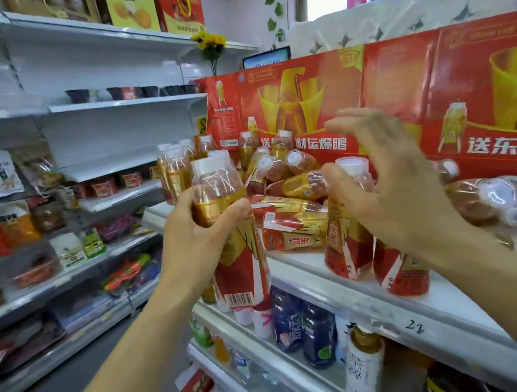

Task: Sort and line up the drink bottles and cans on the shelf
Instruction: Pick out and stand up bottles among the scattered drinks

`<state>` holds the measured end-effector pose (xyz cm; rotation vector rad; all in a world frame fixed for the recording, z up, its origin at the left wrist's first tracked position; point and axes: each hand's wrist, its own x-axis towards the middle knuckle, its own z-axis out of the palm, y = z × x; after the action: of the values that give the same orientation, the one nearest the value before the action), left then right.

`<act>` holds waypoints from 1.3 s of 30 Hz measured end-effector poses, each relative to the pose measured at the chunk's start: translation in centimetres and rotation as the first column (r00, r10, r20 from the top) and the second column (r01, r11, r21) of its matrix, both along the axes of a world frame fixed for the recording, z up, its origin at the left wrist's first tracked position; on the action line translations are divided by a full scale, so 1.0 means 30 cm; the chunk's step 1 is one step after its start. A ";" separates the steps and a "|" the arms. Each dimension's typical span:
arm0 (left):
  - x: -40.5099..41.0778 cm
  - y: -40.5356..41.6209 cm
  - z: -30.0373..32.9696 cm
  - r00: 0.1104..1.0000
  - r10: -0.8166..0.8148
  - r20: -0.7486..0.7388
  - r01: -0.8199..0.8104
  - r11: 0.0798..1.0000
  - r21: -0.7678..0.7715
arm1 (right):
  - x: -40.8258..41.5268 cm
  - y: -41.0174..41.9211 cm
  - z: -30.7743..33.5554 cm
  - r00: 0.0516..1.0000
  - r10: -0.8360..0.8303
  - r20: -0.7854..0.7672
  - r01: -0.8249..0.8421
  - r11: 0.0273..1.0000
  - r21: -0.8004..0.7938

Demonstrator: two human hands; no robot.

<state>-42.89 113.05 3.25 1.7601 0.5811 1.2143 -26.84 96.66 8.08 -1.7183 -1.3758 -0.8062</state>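
Left hand grips a bottle off the shelf's front edge; right hand, fingers spread, hovers above an upright bottle.

Red-and-gold bottle labels (white caps) — red, yellow-printed cartons

Red-gold bottle held upright, others toppled on shelf

Glossy clear plastic bottle, white painted shelf
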 end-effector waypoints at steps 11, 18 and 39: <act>-0.149 0.648 -0.003 0.999 0.034 -0.031 -0.032 0.998 0.050 | -0.108 0.618 0.001 0.998 -0.046 0.037 0.050 0.992 -0.114; -0.167 1.040 0.062 0.997 -0.043 -0.060 0.047 0.996 0.075 | -0.137 0.958 0.049 0.975 -0.208 -0.076 0.192 0.965 -0.177; 0.121 1.714 -0.028 0.964 -0.236 -0.125 0.244 0.968 0.053 | -0.106 1.722 0.211 0.963 -0.220 0.155 0.269 0.779 -0.566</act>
<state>-39.25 164.49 2.41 1.9078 0.3832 0.9779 -30.02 148.33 14.41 -2.4077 -1.5838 -0.6238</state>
